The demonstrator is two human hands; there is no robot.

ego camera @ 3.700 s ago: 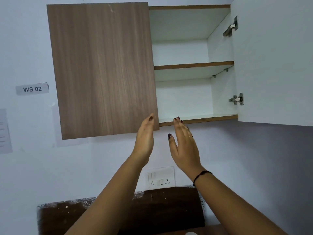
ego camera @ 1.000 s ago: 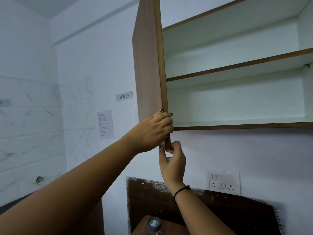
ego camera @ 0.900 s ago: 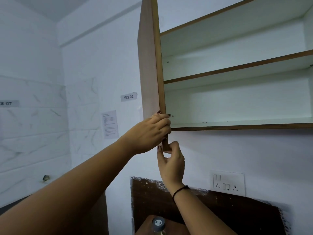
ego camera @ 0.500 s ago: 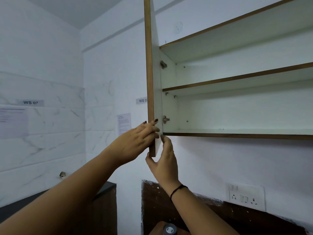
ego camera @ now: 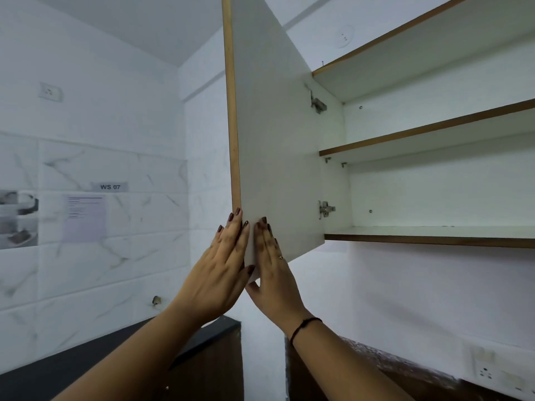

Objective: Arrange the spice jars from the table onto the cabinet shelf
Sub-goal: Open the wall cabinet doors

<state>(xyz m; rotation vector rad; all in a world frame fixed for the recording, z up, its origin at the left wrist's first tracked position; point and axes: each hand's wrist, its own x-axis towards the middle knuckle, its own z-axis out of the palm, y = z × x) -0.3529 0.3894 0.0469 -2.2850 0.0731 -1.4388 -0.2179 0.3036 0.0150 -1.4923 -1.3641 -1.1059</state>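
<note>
Head view is dominated by the white-faced, brown-edged cabinet door (ego camera: 278,140), which stands open and is seen nearly edge-on. At the door's lower free corner both hands are laid flat with straight fingers. The left hand (ego camera: 223,267) lies across the brown edge on the door's outer side. The right hand (ego camera: 275,273) is pressed against the white inner face, its thumb tucked under the corner. The panel is sandwiched between the two palms rather than gripped.

Right of the door, past its metal hinge (ego camera: 325,209), the white lower cabinet shelf with a brown front strip (ego camera: 434,237) is exposed. Its long axis runs rightward away from the door, and the right hand is judged the nearer to it.

No spice jars are shown. They are presumed to be on the table, below the door and out of frame, so a downward reach is judged necessary first. The shelf's far end is cut off, and its top surface is hidden by the low viewing angle.
</note>
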